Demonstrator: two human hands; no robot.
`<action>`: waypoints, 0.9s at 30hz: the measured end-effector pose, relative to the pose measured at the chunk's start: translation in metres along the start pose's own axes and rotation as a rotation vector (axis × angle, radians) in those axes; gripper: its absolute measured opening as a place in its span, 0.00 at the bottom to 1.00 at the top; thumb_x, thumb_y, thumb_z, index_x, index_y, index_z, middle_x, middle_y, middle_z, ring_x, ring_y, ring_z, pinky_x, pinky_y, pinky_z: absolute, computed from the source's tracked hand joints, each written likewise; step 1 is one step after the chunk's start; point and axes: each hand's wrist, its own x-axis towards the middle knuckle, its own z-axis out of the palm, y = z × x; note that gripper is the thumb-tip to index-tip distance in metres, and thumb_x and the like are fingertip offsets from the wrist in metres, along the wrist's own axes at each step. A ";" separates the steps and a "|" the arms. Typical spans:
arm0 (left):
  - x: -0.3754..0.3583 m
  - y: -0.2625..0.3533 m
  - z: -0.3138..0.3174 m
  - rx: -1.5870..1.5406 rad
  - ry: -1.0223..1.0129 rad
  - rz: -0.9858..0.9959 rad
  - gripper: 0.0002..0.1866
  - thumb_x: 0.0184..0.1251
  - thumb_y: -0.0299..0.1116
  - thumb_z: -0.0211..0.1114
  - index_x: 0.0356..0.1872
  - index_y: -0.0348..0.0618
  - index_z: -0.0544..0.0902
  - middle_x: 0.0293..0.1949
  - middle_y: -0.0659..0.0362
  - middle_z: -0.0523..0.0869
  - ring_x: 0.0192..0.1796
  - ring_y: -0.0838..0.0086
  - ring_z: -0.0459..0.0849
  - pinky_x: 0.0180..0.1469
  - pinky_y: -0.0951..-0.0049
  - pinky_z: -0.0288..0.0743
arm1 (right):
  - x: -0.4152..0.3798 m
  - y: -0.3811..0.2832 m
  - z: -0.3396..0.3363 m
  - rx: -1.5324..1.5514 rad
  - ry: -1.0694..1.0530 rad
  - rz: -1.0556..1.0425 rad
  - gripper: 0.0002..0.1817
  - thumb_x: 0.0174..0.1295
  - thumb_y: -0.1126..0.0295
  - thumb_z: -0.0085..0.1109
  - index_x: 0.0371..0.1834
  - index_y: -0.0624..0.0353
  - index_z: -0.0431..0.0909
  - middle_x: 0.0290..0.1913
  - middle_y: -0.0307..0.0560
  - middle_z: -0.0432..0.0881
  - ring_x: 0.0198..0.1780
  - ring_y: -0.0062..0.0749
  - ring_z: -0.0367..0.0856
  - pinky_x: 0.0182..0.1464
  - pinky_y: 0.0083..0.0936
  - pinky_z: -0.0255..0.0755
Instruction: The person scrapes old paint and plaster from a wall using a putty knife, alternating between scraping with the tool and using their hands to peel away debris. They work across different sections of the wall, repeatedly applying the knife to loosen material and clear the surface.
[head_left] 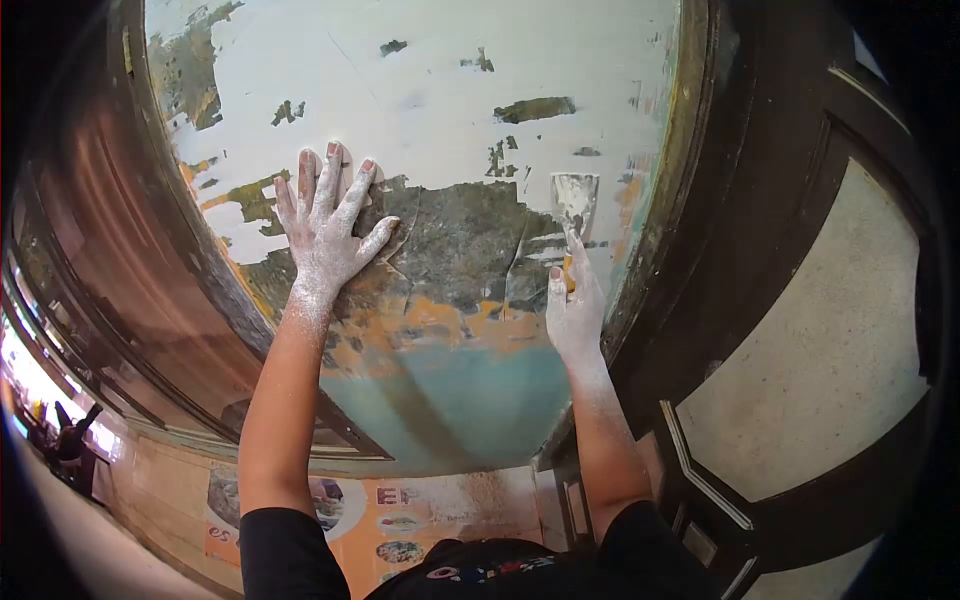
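**One dusty palm spread flat, one scraper held to the patchy wall**

The left hand (328, 245) lies on the wall, its fingers open and fanned, tips on the pale coating (430, 130) and thumb over the edge of the dark bare patch (455, 235). Nothing shows in its grip; the broad spread looks meant to brace the body, or perhaps to feel the surface.

The right hand (577, 320) has its fingers closed on the scraper (575, 195), which is on the wall to the right of the dark patch, blade upward. The index finger lies along the tool towards the blade, probably to steer and press it, while the thumb sits beside the yellow handle (570, 273), likely to stop it twisting. (The other fingers of that hand are mostly hidden, so their exact curl cannot be told.) Both hands are powdered white, as are the wrists.

Counted: two hands, one scraper, one large dark patch, and several small gaps in the coating above, too ragged to number surely. Below the dark patch run one broken orange band (440, 325) and one area of teal paint (490, 400). One printed sheet (490, 505) lies at the foot of the wall, and one large pale panel (810, 340) stands to the right in dark framing (765, 130).
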 end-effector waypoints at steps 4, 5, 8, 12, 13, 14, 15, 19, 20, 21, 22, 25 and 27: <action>0.004 0.003 -0.008 -0.051 -0.031 -0.050 0.30 0.61 0.42 0.67 0.68 0.61 0.79 0.78 0.54 0.65 0.82 0.53 0.54 0.81 0.44 0.35 | -0.029 0.017 0.016 0.083 0.045 -0.027 0.28 0.71 0.73 0.54 0.74 0.64 0.64 0.65 0.62 0.77 0.65 0.54 0.78 0.65 0.38 0.72; 0.001 0.000 -0.005 -0.051 -0.032 -0.050 0.30 0.61 0.42 0.67 0.68 0.61 0.79 0.78 0.54 0.65 0.82 0.53 0.54 0.81 0.44 0.35 | -0.052 0.024 0.020 0.083 0.043 -0.026 0.28 0.71 0.73 0.54 0.74 0.64 0.64 0.65 0.62 0.77 0.65 0.54 0.78 0.65 0.38 0.72; -0.001 -0.004 0.000 -0.041 0.044 -0.010 0.25 0.65 0.29 0.55 0.63 0.61 0.85 0.76 0.57 0.71 0.82 0.57 0.56 0.81 0.47 0.36 | -0.096 0.036 0.022 -0.009 -0.034 0.084 0.28 0.70 0.74 0.55 0.74 0.64 0.64 0.66 0.63 0.77 0.65 0.54 0.79 0.65 0.37 0.72; -0.004 -0.010 -0.002 -0.047 -0.045 -0.009 0.27 0.62 0.44 0.63 0.66 0.68 0.81 0.78 0.60 0.67 0.82 0.55 0.54 0.81 0.45 0.31 | -0.083 0.034 0.012 0.003 -0.033 0.091 0.29 0.68 0.78 0.55 0.73 0.66 0.65 0.65 0.62 0.77 0.65 0.52 0.79 0.66 0.37 0.71; -0.003 -0.008 -0.003 -0.052 -0.048 -0.007 0.27 0.62 0.44 0.63 0.66 0.68 0.81 0.78 0.60 0.67 0.82 0.55 0.54 0.81 0.45 0.31 | -0.073 0.032 0.010 0.007 0.004 0.033 0.29 0.68 0.78 0.56 0.73 0.66 0.65 0.64 0.62 0.78 0.64 0.50 0.79 0.65 0.37 0.71; -0.002 -0.006 -0.003 -0.089 -0.007 0.006 0.28 0.62 0.50 0.63 0.67 0.69 0.81 0.78 0.60 0.67 0.82 0.54 0.54 0.81 0.45 0.31 | -0.063 0.031 0.009 0.003 0.006 0.034 0.29 0.68 0.78 0.56 0.73 0.66 0.65 0.64 0.62 0.78 0.64 0.50 0.79 0.65 0.37 0.71; -0.001 -0.004 -0.003 -0.124 0.034 0.017 0.30 0.62 0.56 0.63 0.67 0.69 0.80 0.78 0.61 0.67 0.82 0.54 0.54 0.81 0.44 0.31 | -0.055 0.031 0.009 0.022 0.018 0.016 0.29 0.68 0.77 0.56 0.74 0.66 0.65 0.64 0.62 0.78 0.64 0.49 0.80 0.64 0.36 0.72; -0.002 -0.005 0.001 -0.067 0.007 0.002 0.34 0.56 0.58 0.69 0.68 0.70 0.80 0.78 0.61 0.67 0.82 0.53 0.54 0.81 0.43 0.33 | -0.066 0.031 0.014 0.088 -0.022 0.126 0.30 0.68 0.77 0.56 0.75 0.65 0.64 0.64 0.61 0.78 0.63 0.48 0.80 0.65 0.35 0.71; -0.002 -0.004 0.000 -0.048 0.005 -0.006 0.32 0.56 0.53 0.70 0.67 0.71 0.80 0.78 0.61 0.67 0.82 0.54 0.54 0.81 0.43 0.35 | -0.078 0.037 0.017 0.031 -0.045 0.144 0.31 0.67 0.78 0.56 0.75 0.64 0.63 0.65 0.62 0.77 0.64 0.50 0.79 0.66 0.35 0.69; -0.001 -0.003 -0.001 -0.051 0.004 -0.009 0.32 0.56 0.53 0.70 0.67 0.71 0.80 0.78 0.61 0.67 0.82 0.54 0.54 0.81 0.43 0.35 | -0.090 0.043 0.019 0.027 -0.047 0.144 0.31 0.67 0.78 0.56 0.75 0.64 0.63 0.65 0.62 0.77 0.64 0.50 0.79 0.66 0.35 0.69; -0.001 -0.001 -0.002 -0.034 0.009 -0.002 0.31 0.58 0.47 0.67 0.67 0.66 0.81 0.77 0.59 0.68 0.82 0.54 0.54 0.81 0.45 0.35 | -0.099 0.047 0.020 0.028 -0.064 0.101 0.31 0.67 0.77 0.56 0.75 0.63 0.63 0.66 0.63 0.76 0.65 0.53 0.78 0.66 0.37 0.71; -0.001 -0.001 0.000 0.010 0.019 0.010 0.28 0.62 0.37 0.62 0.67 0.62 0.81 0.77 0.57 0.69 0.83 0.54 0.54 0.82 0.48 0.35 | -0.086 0.045 0.017 0.028 -0.089 0.086 0.32 0.67 0.77 0.56 0.75 0.62 0.63 0.67 0.63 0.76 0.66 0.55 0.77 0.66 0.38 0.72; -0.002 -0.003 0.001 0.036 0.008 0.018 0.26 0.66 0.35 0.59 0.67 0.61 0.81 0.77 0.57 0.69 0.83 0.54 0.53 0.82 0.48 0.35 | -0.053 0.030 0.009 0.012 -0.014 0.000 0.31 0.67 0.77 0.56 0.75 0.62 0.63 0.67 0.62 0.76 0.66 0.53 0.77 0.66 0.38 0.72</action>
